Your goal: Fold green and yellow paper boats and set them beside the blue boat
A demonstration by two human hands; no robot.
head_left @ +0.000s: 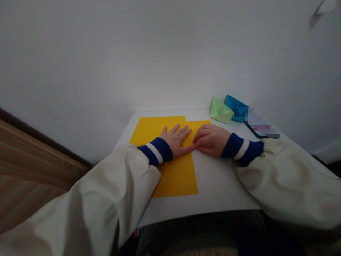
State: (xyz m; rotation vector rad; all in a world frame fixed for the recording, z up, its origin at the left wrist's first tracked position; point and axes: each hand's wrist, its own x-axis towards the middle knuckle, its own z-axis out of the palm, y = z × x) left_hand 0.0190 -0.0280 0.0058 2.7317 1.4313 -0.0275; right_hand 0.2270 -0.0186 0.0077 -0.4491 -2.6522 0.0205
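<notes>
A large yellow sheet of paper [178,181] lies on the white table, with a narrower yellow part jutting out at its upper right. My left hand [177,140] is flat on the sheet, fingers spread, its thumb reaching to the sheet's right edge. Close beside that thumb, my right hand [211,139] has its fingers bent and pressed together on the yellow paper at this edge. Part of the jutting paper is hidden under the right hand, so how far it runs there cannot be seen.
On the back right of the white table [221,188] stand a light green folded paper boat [221,111] and a blue one [237,108]. Next to them lies a phone [262,128], its screen blurred out. A wall rises behind; wooden furniture [34,163] is at left.
</notes>
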